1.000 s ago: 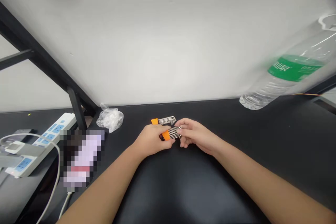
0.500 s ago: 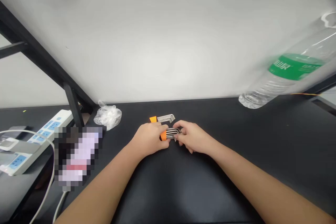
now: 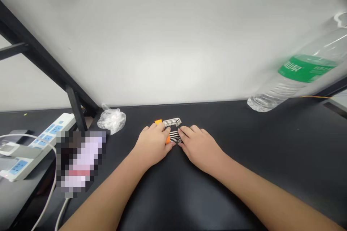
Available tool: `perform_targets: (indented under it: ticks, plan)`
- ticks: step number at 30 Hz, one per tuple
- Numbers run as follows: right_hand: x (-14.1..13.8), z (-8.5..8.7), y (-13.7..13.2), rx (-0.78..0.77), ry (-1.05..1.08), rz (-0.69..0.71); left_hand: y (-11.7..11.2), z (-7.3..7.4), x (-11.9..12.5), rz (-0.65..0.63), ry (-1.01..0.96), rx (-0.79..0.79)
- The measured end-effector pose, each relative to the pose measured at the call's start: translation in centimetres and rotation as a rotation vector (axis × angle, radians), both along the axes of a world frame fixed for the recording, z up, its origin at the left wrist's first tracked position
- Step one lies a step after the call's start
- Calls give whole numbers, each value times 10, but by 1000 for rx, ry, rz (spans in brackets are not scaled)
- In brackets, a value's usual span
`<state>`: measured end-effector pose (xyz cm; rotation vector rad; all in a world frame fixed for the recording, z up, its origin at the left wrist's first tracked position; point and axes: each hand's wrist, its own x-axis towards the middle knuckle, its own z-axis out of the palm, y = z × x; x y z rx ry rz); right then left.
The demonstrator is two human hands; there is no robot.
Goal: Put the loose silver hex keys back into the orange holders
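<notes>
Two sets of silver hex keys in orange holders lie on the black table [image 3: 244, 144]. The far set [image 3: 168, 121] lies untouched just beyond my fingers. The near set [image 3: 175, 137] rests on the table between my hands. My left hand [image 3: 153, 145] covers its orange holder, thumb below and fingers above it. My right hand [image 3: 199, 146] lies flat with its fingers stretched out, and its fingertips touch the bent ends of the keys.
A crumpled clear plastic bag [image 3: 111, 120] lies left of the keys. A white power strip [image 3: 35, 140] with a cable, a blurred-out object [image 3: 80, 160] and a black frame post [image 3: 76, 110] stand at the left. A clear water bottle [image 3: 295, 75] with a green label is at the right.
The near set has come down from a slight lift onto the table. My right hand has let go of the key ends and flattened out. My left hand has lowered over the holder.
</notes>
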<state>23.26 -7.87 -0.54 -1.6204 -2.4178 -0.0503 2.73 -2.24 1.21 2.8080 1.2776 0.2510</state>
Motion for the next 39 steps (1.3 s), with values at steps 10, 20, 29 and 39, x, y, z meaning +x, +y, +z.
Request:
perform_targets:
  ticks: [10,20,29,39]
  plan:
    - [-4,0,-7,-71,70,177,9,14,-10,-29,29,-161]
    - [-18,-7,-5,-169,32,254,22,17,-18,78,30,-224]
    - [-13,-5,1,-143,19,248,28,9,-18,122,-24,-241]
    - [-12,-7,-4,-130,1,234,22,14,-23,139,10,-228]
